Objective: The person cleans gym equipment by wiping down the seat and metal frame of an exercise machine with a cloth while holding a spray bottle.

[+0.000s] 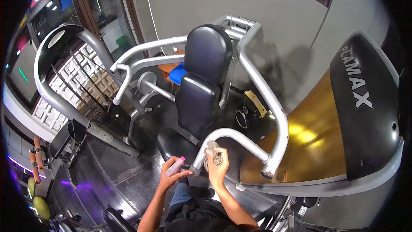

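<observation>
My left hand (168, 179) holds a small translucent bottle with a pink top (175, 166), tilted up to the right. The thumb is stretched out towards the dark end of a silver handle bar (231, 132). A crumpled greyish cloth (216, 159) is gripped in my right hand (219, 172), right by the curved part of this bar. Whether the cloth presses on the metal, I cannot tell. Behind the bar stands the machine's black padded seat (167, 146) with its tall backrest (207, 56).
A gold and black machine housing (300, 146) stands at the right. Another silver frame (64, 99) rises at the left. On the floor behind the seat is a dark object with a yellow panel (256, 104). A grey wall (279, 17) closes off the back.
</observation>
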